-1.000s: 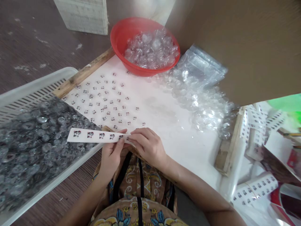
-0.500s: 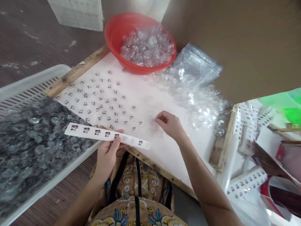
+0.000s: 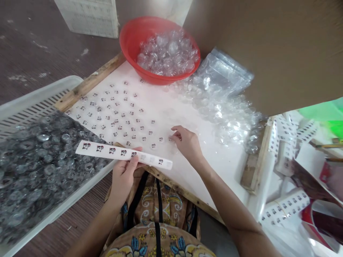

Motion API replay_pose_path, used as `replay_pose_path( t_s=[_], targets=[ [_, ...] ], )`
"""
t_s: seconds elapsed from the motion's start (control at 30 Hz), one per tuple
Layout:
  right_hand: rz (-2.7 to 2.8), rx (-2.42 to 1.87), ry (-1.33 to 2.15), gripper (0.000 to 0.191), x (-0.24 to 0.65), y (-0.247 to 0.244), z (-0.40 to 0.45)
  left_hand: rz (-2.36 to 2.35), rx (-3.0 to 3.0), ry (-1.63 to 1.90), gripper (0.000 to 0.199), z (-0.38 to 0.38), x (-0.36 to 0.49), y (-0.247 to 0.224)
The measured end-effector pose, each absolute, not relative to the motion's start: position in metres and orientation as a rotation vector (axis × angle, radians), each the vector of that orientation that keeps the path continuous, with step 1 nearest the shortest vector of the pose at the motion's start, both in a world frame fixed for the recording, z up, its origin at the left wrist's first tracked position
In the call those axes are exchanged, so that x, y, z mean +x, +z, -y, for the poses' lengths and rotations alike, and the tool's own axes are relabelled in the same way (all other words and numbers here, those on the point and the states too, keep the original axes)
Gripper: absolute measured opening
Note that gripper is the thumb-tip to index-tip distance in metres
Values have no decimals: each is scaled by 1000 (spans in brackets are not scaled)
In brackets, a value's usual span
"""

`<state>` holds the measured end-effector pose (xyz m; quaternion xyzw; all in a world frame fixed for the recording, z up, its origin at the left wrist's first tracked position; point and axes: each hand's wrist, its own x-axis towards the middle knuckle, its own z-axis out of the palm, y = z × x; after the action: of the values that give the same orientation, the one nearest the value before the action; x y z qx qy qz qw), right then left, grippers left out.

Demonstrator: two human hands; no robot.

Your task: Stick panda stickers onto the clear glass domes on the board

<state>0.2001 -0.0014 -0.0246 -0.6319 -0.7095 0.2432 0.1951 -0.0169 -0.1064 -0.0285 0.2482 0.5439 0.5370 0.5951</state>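
Note:
My left hand (image 3: 125, 173) pinches a white strip of panda stickers (image 3: 104, 150) between thumb and fingers, near the front edge of the white board (image 3: 187, 175). To its right, my right hand (image 3: 184, 141) is over the board with thumb and index finger bent toward each other. A small panda sticker (image 3: 170, 138) shows at those fingertips; whether it is gripped or lies on the board I cannot tell. Many small panda pieces (image 3: 123, 115) are spread in loose rows over the board's left half. Clear discs (image 3: 227, 121) lie heaped on its right side.
A red bowl (image 3: 128, 43) of clear plastic pieces stands at the back, beside clear bags (image 3: 225, 71). A white basket (image 3: 40, 91) full of clear round pieces is at the left. More sticker strips (image 3: 286, 207) lie at the right, past the wooden edge (image 3: 259, 157).
My right hand has moved slightly left, and its fingers look more spread. A panda sticker now shows at its fingertips. My left hand still holds the strip.

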Motion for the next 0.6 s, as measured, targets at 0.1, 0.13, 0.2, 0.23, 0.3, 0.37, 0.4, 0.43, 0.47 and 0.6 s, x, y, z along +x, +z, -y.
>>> replay_pose_path(
  t_s=[0.1,0.13,0.2,0.23,0.3,0.37,0.4,0.43,0.47,0.6],
  targets=[
    [2000,-1699,693,15,195,-15,11,-1281,585,1238,37,105,-18,-29],
    [2007,-1651,762,13,193,-11,17,-1283,586,1239,37,105,-18,-29],
    [2034,-1529,979,9,186,-2,30,-1288,584,1239,36,104,-17,-28],
    [2048,-1474,1057,8,183,1,37,-1294,581,1242,36,104,-17,-28],
    [2085,-1407,1034,9,176,5,51,-1315,573,1253,35,103,-16,-28],
    [2116,-1363,882,14,172,6,60,-1332,565,1266,34,102,-15,-27],
    [2120,-1347,833,13,171,6,64,-1334,559,1272,35,102,-14,-27],
    [2117,-1335,818,10,171,6,66,-1330,553,1279,35,102,-14,-28],
    [2105,-1332,827,9,171,5,67,-1321,550,1284,35,103,-14,-28],
    [2083,-1351,845,7,170,3,71,-1309,555,1296,34,105,-12,-28]
  ],
)
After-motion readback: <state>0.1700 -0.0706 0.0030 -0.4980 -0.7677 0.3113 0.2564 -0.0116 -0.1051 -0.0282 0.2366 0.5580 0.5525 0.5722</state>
